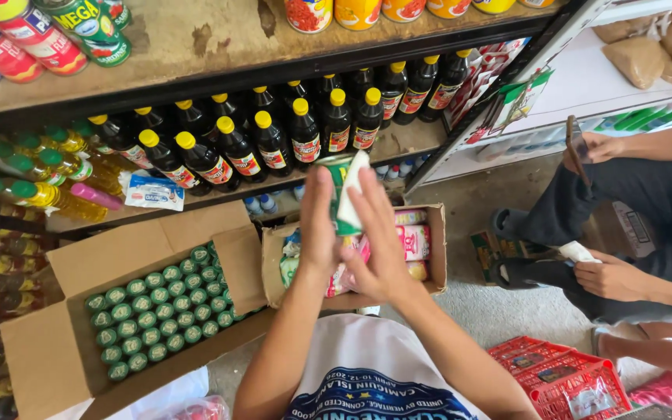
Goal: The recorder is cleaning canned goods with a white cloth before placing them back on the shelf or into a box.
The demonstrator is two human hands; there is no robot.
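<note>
Setting: a small shop aisle with a concrete floor point(476, 299) and wooden shelves point(196, 47) along the left and top of the view. The upper shelf carries tins. The next shelf down carries dark bottles with yellow caps point(274, 140). To their left stand yellow bottles with green caps point(40, 175).

On the floor below the shelves, a large open carton point(56, 342) holds rows of green-capped items point(161, 311) seen from above. Just beside it on the right, a smaller open carton point(433, 241) holds pink and white packets point(414, 241).

Hands: both of the person's hands are raised in front of the shelf, above the smaller carton. The left hand point(317, 229) has flat, extended fingers pressed against the left side of a green can point(339, 187). The right hand point(381, 241) presses a white cloth point(351, 194) against the right side of the same can. The can is upright, clamped between the two hands, and clear of both cartons.

At the right, another person sits on the floor. One of that person's hands holds a phone point(577, 144); the other hand point(612, 276) rests near a knee. A red plastic crate point(561, 377) lies at the lower right.
</note>
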